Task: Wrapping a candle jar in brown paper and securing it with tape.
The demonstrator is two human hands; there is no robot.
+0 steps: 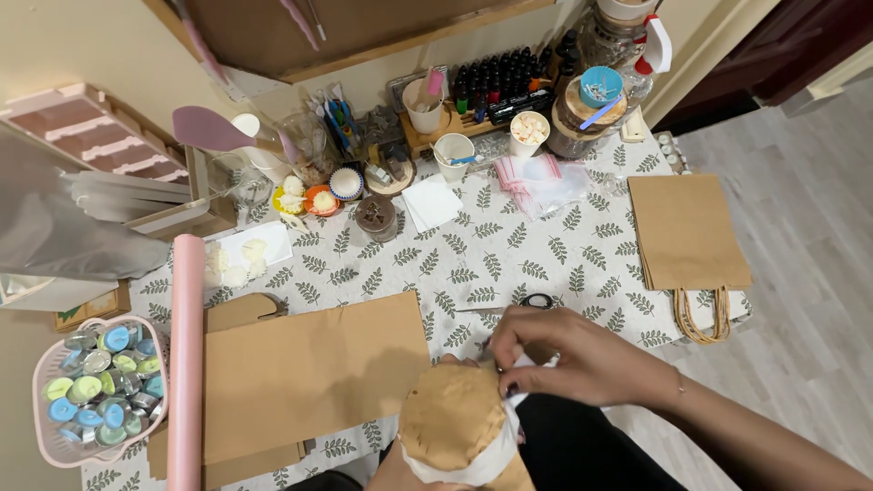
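Leaf-print tablecloth; pink basket holds coloured tealights

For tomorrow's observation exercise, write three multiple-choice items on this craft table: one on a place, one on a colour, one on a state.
1. Where does the brown paper bag with handles lie?
A. at the table's right end
B. inside the basket
C. under the pink roll

2. What colour is the long roll beside the basket of small tins?
A. green
B. pink
C. black

3. What are the hands doing?
A. resting flat on the table
B. holding a brown wrapped bundle
C. cutting with the scissors

Answers: 1 A, the bag lies flat by the right edge. 2 B, the roll is pale pink. 3 B, the right hand pinches the top of the bundle, the left hand supports it from below, and the scissors lie untouched.
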